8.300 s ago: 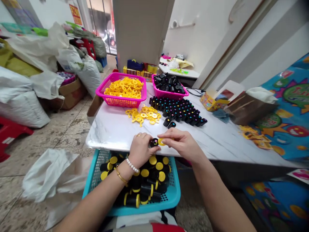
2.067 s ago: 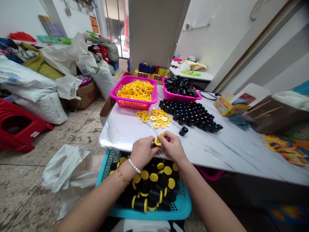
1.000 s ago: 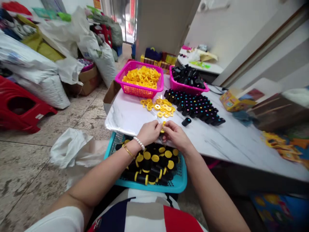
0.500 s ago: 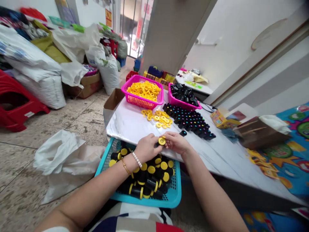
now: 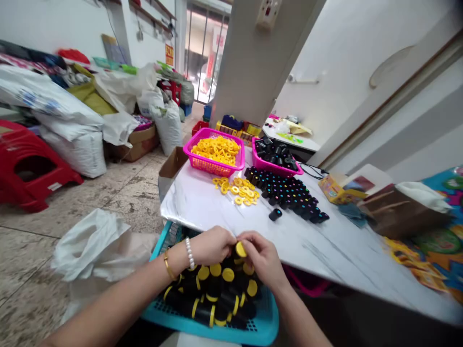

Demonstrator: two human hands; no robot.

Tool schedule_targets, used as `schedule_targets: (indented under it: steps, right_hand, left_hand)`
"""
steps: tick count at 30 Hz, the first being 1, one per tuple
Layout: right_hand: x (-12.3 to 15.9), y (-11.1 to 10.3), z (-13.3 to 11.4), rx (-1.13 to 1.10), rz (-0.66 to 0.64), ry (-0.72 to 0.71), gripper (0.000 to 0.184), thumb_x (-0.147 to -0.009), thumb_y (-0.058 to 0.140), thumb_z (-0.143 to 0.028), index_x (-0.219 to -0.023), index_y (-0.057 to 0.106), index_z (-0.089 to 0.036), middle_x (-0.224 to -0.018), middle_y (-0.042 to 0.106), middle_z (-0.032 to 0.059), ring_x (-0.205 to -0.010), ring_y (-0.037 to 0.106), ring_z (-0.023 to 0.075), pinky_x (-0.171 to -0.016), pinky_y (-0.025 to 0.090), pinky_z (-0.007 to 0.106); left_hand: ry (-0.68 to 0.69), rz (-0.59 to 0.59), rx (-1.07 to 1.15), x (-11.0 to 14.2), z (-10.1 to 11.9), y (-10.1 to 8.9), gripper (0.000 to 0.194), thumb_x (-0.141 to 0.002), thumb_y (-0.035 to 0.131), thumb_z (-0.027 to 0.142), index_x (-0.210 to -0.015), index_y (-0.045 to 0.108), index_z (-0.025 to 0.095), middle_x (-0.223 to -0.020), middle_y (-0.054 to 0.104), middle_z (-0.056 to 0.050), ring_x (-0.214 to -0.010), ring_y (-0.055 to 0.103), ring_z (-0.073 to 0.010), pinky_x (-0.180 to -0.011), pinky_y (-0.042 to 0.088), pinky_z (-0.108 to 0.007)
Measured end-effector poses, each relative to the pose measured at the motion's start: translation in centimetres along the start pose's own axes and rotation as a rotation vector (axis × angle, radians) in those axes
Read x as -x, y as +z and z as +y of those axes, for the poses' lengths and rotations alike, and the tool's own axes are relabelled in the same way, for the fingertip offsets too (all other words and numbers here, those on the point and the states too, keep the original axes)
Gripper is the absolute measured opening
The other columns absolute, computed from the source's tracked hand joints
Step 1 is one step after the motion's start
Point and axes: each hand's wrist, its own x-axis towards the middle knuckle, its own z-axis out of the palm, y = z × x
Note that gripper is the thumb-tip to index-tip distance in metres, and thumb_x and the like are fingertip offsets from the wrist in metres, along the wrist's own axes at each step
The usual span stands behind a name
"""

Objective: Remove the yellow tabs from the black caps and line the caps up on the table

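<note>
My left hand [image 5: 214, 246] and my right hand [image 5: 263, 256] meet above the near edge of the table, fingers closed around a small black cylinder with a yellow cap [image 5: 240, 249]. The yellow end shows beside my right thumb; the fingers hide most of the black body. Under both hands, a turquoise basket [image 5: 213, 332] holds many black cylinders with yellow caps [image 5: 227, 274]. Loose yellow rings [image 5: 246, 193] lie on the table beyond my hands. A single black cylinder [image 5: 275, 214] rests on its side nearby, in front of closely set black cylinders with coloured dots [image 5: 285, 190].
A pink basket [image 5: 213, 167] of yellow rings and another pink basket [image 5: 277, 168] of black parts stand at the back of the white table [image 5: 195, 197]. Boxes [image 5: 340, 185] sit to the right. A white sack [image 5: 90, 246] and red stool [image 5: 32, 164] are at left.
Both hands have come down and nearer, from the table edge to over the turquoise basket. The held piece has turned, showing a plain yellow face. The camera view has tilted up.
</note>
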Motion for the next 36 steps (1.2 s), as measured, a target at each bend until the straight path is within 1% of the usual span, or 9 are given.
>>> schedule_targets:
  steps: [2, 4, 8, 13, 20, 25, 28, 32, 36]
  right_hand:
    - [1.3, 0.8, 0.7, -0.032, 0.005, -0.05, 0.019, -0.089, 0.051, -0.034, -0.09, 0.063, -0.019, -0.093, 0.064, 0.0069, -0.051, 0.054, 0.0104, -0.038, 0.042, 0.021]
    - [2.2, 1.4, 1.0, -0.025, 0.03, -0.11, 0.017, -0.089, 0.052, -0.032, -0.09, 0.063, -0.019, -0.11, 0.061, 0.01, -0.059, 0.06, 0.0121, -0.041, 0.046, 0.022]
    - [2.6, 1.1, 0.9, 0.02, 0.067, -0.157, 0.016, -0.089, 0.053, -0.029, -0.09, 0.065, -0.019, -0.104, 0.063, 0.0091, -0.066, 0.062, 0.0137, -0.048, 0.049, 0.022]
    - [2.5, -0.6, 0.9, 0.001, 0.158, -0.055, 0.018, -0.089, 0.055, -0.033, -0.09, 0.065, -0.018, -0.072, 0.064, 0.0039, -0.055, 0.058, 0.0126, -0.049, 0.047, 0.023]
    - [1.3, -2.9, 0.2, -0.157, 0.226, 0.028, 0.027, -0.087, 0.056, -0.043, -0.085, 0.065, -0.017, -0.069, 0.066, 0.004, -0.043, 0.05, 0.0098, -0.04, 0.041, 0.022]
    - [0.6, -3.2, 0.2, -0.087, 0.213, 0.008, 0.024, -0.085, 0.058, -0.042, -0.084, 0.066, -0.019, -0.072, 0.067, 0.004, -0.047, 0.054, 0.0112, -0.042, 0.043, 0.022]
    - [0.8, -2.6, 0.8, -0.056, 0.205, -0.001, 0.023, -0.086, 0.057, -0.039, -0.082, 0.066, -0.019, -0.07, 0.066, 0.0041, -0.051, 0.056, 0.0122, -0.043, 0.043, 0.022]
    - [0.4, -2.7, 1.1, -0.196, 0.21, 0.02, 0.024, -0.085, 0.058, -0.04, -0.096, 0.065, -0.02, -0.071, 0.065, 0.0027, -0.049, 0.054, 0.0107, -0.043, 0.043, 0.022]
    - [-0.7, -4.1, 0.9, -0.506, 0.091, 0.055, 0.044, -0.079, 0.065, -0.04, -0.118, 0.058, -0.021, -0.076, 0.065, 0.0019, -0.055, 0.056, 0.0113, -0.044, 0.044, 0.021]
  left_hand:
    - [-0.012, 0.029, 0.033, 0.2, -0.8, -1.2, 0.031, -0.076, 0.044, 0.006, -0.086, 0.071, 0.02, -0.073, 0.069, -0.001, -0.068, 0.061, -0.0125, -0.066, 0.044, -0.02]
    - [-0.13, 0.222, -0.04, -0.9, -1.9, -2.7, 0.031, -0.08, 0.047, 0.012, -0.099, 0.07, 0.019, -0.084, 0.071, -0.003, -0.076, 0.063, -0.0146, -0.073, 0.046, -0.023]
    - [-0.496, 0.545, -0.296, -6.0, -5.5, -5.6, 0.04, -0.085, 0.051, 0.042, -0.106, 0.064, 0.011, -0.092, 0.069, -0.012, -0.088, 0.063, -0.0239, -0.08, 0.047, -0.032]
    - [-0.669, 0.374, -0.429, -8.5, -7.2, -5.2, 0.027, -0.085, 0.051, 0.037, -0.096, 0.063, 0.016, -0.09, 0.068, -0.012, -0.087, 0.064, -0.0259, -0.074, 0.047, -0.032]
    - [-0.497, 0.527, -0.488, -6.8, -5.0, -3.1, 0.032, -0.089, 0.043, 0.035, -0.111, 0.055, 0.015, -0.104, 0.061, -0.012, -0.092, 0.06, -0.0232, -0.078, 0.045, -0.032]
    - [-0.396, 0.308, -0.451, -8.0, -5.8, -3.8, 0.024, -0.085, 0.049, 0.033, -0.097, 0.064, 0.018, -0.1, 0.061, -0.009, -0.089, 0.06, -0.0219, -0.078, 0.045, -0.031]
    - [-0.335, 0.312, -0.411, -7.5, -5.4, -3.4, 0.02, -0.085, 0.047, 0.026, -0.089, 0.064, 0.016, -0.093, 0.063, -0.009, -0.087, 0.06, -0.0209, -0.078, 0.045, -0.031]
    - [-0.297, 0.29, 0.021, -6.9, -2.8, -2.3, 0.015, -0.08, 0.053, 0.026, -0.081, 0.063, 0.015, -0.077, 0.064, -0.004, -0.072, 0.058, -0.0157, -0.068, 0.044, -0.027]
    - [-0.272, 0.011, 0.751, -8.5, 1.0, -0.3, 0.026, -0.077, 0.059, 0.037, -0.074, 0.061, 0.012, -0.059, 0.056, 0.001, -0.048, 0.046, -0.0073, -0.047, 0.035, -0.019]
